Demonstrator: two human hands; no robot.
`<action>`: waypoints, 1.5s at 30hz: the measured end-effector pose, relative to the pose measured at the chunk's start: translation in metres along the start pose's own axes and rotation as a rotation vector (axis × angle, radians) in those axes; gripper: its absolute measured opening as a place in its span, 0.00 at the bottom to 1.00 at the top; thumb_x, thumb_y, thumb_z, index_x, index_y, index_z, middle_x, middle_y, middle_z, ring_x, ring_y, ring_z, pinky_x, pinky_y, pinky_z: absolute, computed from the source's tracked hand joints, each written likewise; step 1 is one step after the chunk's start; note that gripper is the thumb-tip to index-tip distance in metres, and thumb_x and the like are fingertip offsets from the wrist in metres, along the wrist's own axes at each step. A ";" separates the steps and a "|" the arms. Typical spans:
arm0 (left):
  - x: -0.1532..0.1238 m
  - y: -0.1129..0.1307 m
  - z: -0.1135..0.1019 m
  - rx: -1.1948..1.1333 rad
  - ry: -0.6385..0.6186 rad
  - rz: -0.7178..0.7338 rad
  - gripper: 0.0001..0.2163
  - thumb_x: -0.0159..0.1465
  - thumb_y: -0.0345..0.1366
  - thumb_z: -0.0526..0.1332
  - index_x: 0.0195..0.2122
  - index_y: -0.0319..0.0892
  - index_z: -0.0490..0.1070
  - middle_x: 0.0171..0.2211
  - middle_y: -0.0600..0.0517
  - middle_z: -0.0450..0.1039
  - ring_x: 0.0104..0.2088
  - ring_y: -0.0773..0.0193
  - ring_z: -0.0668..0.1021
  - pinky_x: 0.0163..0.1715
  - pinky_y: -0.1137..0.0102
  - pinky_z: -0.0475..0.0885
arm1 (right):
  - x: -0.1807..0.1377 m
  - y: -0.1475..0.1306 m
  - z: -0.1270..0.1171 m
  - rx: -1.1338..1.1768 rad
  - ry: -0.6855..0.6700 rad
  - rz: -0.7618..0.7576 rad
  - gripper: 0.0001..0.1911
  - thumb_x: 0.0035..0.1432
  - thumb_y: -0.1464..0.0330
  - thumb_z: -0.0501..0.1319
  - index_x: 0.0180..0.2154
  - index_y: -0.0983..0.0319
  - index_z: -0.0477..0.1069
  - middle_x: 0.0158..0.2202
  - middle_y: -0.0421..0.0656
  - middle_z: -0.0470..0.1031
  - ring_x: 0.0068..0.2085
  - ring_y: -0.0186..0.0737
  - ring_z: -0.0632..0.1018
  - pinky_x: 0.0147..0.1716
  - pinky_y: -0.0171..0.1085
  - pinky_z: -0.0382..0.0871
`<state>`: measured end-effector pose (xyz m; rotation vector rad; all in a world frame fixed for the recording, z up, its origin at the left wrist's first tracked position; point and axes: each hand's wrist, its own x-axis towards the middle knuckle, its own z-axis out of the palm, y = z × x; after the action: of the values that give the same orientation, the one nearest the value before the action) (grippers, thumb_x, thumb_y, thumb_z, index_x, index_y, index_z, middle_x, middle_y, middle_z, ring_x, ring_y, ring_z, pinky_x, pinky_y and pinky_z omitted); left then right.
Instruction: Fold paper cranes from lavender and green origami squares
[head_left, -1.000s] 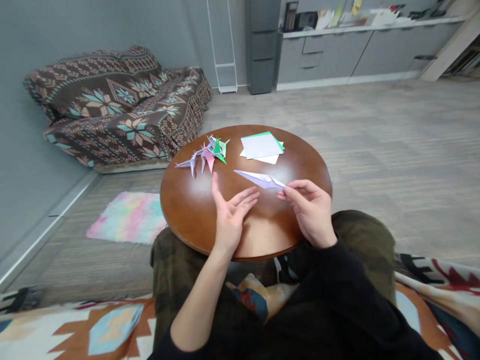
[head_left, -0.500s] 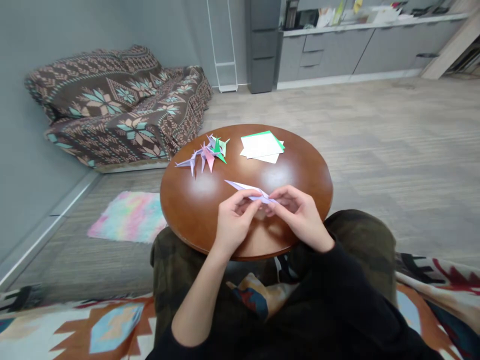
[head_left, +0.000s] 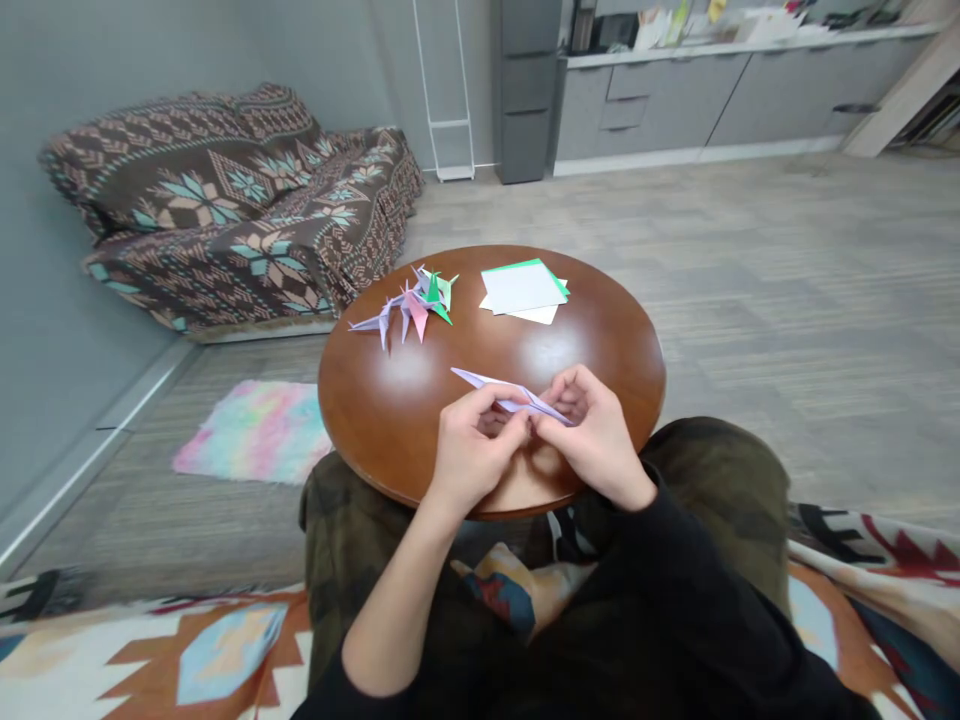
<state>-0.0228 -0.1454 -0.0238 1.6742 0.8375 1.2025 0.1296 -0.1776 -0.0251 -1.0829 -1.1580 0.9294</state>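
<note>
A piece of folded lavender paper [head_left: 480, 379], long and narrow with pointed ends, is held over the near part of the round wooden table [head_left: 390, 420]. My left hand [head_left: 474, 440] pinches it around the middle, thumb in front and fingers behind. Close beside it, my right hand [head_left: 592, 435] grips the paper toward its right end, and the two thumbs almost meet. Fingers hide part of the folds. Farther back on the left sits a cluster of folded paper cranes [head_left: 415, 310] in purple, pink and green.
A stack of square paper sheets [head_left: 525, 287], white over green, lies at the back of the table. Beyond are a patterned sofa [head_left: 225, 210], a pastel rug [head_left: 255, 432] and grey kitchen cabinets [head_left: 675, 105]. My knees flank the table's near edge.
My right hand has shifted slightly left and closer to my left hand. The right end of the lavender paper now shows past the fingers, pointing down to the right.
</note>
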 end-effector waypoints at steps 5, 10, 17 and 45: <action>0.000 0.002 0.000 -0.066 0.082 -0.031 0.06 0.61 0.35 0.68 0.39 0.41 0.77 0.38 0.48 0.80 0.38 0.61 0.82 0.42 0.68 0.78 | 0.002 -0.003 -0.002 0.081 -0.011 0.069 0.19 0.47 0.73 0.67 0.32 0.55 0.56 0.24 0.34 0.76 0.25 0.36 0.78 0.29 0.35 0.72; 0.009 0.002 -0.021 -0.075 0.269 0.044 0.06 0.61 0.34 0.67 0.38 0.41 0.73 0.36 0.51 0.76 0.33 0.67 0.78 0.36 0.73 0.74 | 0.008 0.006 -0.019 0.043 0.034 0.138 0.18 0.46 0.75 0.67 0.32 0.57 0.58 0.27 0.36 0.79 0.25 0.35 0.79 0.29 0.36 0.74; 0.010 0.003 -0.021 -0.164 -0.213 -0.100 0.23 0.63 0.28 0.60 0.58 0.46 0.58 0.33 0.55 0.73 0.30 0.68 0.76 0.32 0.73 0.70 | 0.010 0.009 -0.015 0.235 -0.137 0.249 0.14 0.57 0.61 0.69 0.40 0.62 0.73 0.29 0.39 0.79 0.24 0.31 0.75 0.23 0.32 0.69; 0.087 -0.029 -0.074 -0.132 -0.131 -0.336 0.10 0.54 0.38 0.74 0.32 0.38 0.78 0.27 0.47 0.81 0.26 0.61 0.81 0.32 0.67 0.77 | 0.111 0.029 0.026 0.110 -0.189 0.166 0.18 0.48 0.60 0.76 0.37 0.63 0.75 0.30 0.44 0.83 0.31 0.41 0.83 0.32 0.38 0.76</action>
<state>-0.0677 -0.0370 -0.0092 1.4216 0.8954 0.8878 0.1227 -0.0597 -0.0262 -1.0294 -1.1679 1.2326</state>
